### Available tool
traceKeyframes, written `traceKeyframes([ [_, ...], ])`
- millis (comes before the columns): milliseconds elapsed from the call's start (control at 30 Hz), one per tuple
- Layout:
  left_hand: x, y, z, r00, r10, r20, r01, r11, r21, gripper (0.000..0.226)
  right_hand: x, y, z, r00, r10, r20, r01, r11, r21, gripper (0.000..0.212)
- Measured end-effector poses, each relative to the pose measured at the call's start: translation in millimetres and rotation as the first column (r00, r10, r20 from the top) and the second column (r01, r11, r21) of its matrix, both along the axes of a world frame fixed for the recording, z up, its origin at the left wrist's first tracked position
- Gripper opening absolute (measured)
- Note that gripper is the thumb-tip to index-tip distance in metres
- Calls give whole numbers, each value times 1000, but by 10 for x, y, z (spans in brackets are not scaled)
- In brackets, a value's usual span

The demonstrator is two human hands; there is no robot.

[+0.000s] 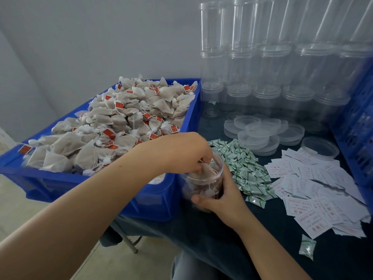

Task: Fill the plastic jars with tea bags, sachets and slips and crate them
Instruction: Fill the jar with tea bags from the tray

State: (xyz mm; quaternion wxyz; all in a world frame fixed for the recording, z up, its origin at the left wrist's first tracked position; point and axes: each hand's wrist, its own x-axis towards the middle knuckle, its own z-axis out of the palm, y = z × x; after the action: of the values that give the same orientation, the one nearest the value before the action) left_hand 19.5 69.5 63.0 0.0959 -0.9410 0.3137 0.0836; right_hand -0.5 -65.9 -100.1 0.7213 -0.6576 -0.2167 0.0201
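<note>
**Inspector:** Holding anything at this station?

**Me:** Yes. My right hand, lower centre of the frame, wraps the side of a clear, round plastic jar, thumb across its near wall. The jar stands tilted against the front right corner of the blue plastic crate and already shows brownish tea bags through its wall.

**Inspector:** And the other hand?

**Me:** My left hand reaches in from the lower left, fingers curled down into the jar's open mouth, pinching a tea bag there by its string end.

**Inspector:** Stock?

**Me:** The crate, left of centre, is heaped with beige mesh tea bags carrying red tags. Just right of the jar lies a drift of small green-and-white sachets on the dark tablecloth. Further right, white paper slips with red print are spread loosely; one stray sachet sits alone at lower right.

**Inspector:** Containers?

**Me:** Empty clear jars stacked in tiers fill the upper right against the grey wall. Below them, a loose pile of clear round lids; one lid lies apart, touching the slips. A blue latticed crate wall runs along the right edge.
</note>
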Motion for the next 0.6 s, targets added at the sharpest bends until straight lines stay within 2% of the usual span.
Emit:
traceKeyframes([
  [200, 38, -106, 17, 998, -26, -56, 25, 1000, -9, 12, 13, 17, 12, 997, -68, 43, 68, 998, 16, 87],
  [333, 93, -172, 102, 993, -1, -120, -2, 1000, -23, 22, 11, 5, 47, 996, -78, 39, 76, 996, 53, 81],
  [400, 112, -208, 143, 987, -5, -160, 6, 1000, 7, 23, 11, -3, 45, 997, -71, 11, 70, 995, 73, 85],
  [500, 139, -238, 190, 969, 14, -247, -3, 999, 42, 22, -7, -12, 77, 997, -54, -54, 58, 995, 86, 102],
  [600, 147, -236, 202, 946, 38, -322, -20, 998, 59, 20, -19, -28, 114, 996, -39, -77, 46, 995, 88, 95],
])
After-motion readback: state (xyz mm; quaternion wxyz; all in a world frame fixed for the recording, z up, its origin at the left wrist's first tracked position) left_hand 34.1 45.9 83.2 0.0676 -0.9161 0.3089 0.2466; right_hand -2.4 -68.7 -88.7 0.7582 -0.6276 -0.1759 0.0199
